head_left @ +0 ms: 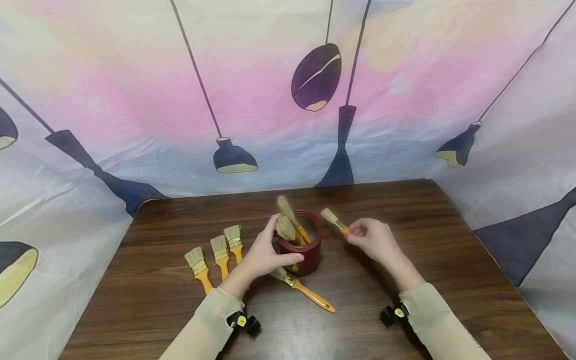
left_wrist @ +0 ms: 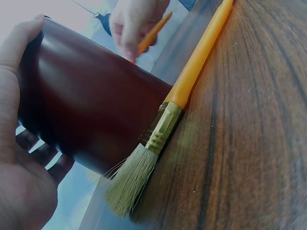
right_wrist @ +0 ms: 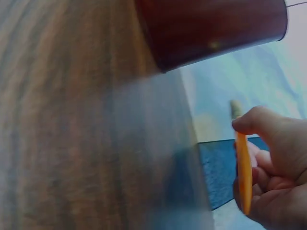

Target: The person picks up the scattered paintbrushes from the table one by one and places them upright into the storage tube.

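Note:
A dark red cylindrical pot stands upright on the table. My left hand grips it from the left, thumb at the near side and fingers around the far side. Paintbrushes lean inside it, bristles up; their lower ends are hidden. To the right of the pot, my right hand pinches a paintbrush by its orange handle, the pale bristles pointing up and left. Another paintbrush lies at the pot's near side, its bristles partly behind my left hand in the head view.
Three paintbrushes lie fanned out to the left on the brown wooden table, handles partly hidden by my left arm. A printed cloth with lamp shapes hangs behind the table and along its sides.

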### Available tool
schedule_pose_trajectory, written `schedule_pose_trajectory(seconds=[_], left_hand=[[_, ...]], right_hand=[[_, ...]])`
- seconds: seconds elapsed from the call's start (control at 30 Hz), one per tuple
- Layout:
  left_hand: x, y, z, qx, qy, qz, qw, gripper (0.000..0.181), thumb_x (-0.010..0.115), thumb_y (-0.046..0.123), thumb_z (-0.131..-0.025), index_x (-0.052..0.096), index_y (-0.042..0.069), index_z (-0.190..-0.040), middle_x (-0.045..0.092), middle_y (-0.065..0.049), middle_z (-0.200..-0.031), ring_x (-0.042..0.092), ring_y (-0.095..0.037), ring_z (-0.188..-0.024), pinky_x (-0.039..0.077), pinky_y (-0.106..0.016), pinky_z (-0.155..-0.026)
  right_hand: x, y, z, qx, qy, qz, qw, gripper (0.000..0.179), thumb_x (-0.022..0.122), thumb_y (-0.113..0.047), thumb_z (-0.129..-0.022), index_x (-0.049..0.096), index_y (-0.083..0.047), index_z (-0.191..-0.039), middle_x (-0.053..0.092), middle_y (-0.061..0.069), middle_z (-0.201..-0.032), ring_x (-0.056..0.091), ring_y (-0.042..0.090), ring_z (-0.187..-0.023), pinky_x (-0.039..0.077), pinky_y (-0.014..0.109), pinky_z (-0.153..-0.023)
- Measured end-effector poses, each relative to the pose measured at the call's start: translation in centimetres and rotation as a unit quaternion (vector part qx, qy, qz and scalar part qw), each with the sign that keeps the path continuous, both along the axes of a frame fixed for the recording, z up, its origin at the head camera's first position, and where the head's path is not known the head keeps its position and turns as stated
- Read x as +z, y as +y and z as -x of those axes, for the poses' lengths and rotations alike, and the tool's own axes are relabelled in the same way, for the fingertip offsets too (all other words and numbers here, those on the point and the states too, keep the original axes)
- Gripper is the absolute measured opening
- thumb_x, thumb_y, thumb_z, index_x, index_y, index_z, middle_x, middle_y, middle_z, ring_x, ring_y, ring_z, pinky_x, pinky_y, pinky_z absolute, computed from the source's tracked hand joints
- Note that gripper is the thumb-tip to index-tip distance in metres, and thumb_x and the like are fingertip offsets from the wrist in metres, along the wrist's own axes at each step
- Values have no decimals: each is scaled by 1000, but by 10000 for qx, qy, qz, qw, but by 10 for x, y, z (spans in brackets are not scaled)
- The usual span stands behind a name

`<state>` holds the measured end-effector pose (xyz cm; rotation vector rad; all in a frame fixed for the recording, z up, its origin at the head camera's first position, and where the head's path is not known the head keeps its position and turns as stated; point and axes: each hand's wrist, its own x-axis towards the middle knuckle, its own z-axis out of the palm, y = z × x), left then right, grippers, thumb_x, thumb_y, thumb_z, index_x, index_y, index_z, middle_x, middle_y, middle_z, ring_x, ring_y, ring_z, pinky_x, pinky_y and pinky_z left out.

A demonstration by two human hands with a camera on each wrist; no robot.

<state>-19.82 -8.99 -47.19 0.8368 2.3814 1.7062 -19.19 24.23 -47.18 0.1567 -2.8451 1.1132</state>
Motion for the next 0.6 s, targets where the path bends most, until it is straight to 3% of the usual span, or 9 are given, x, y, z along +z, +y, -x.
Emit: schedule_pose_trajectory(seconds=[0.17,0.33,0.6], left_hand=[[1,-1,0,-16,19,-23,10000,99,97,33,-82,41,19,-162,67,-3,-143,63,-24,-132,48,-57,-112],[1,-1,0,-3,3,-2,10000,100,97,36,-82,40,20,-163,67,-3,-143,64,-24,-131,48,-57,-112],[0,0,-1,52,-78,115,9999,105,97,41,-82,37,19,-165,65,-4,-146,62,-24,-134,48,-57,-113]], right_hand=[[16,-1,-3,-136,837,352,9958,16,87,-15,-93,78,-6,-103,74,4,-92,68,18,-83,56,34,-75],[32,-6,-8,-168,1486,742,9860,19,89,-11,-91,77,-6,-104,73,6,-94,68,19,-84,55,21,-73],[56,-20,-20,-85,1792,1325,9748,21,88,-7,-93,75,-6,-110,72,6,-98,67,16,-86,54,16,-73]])
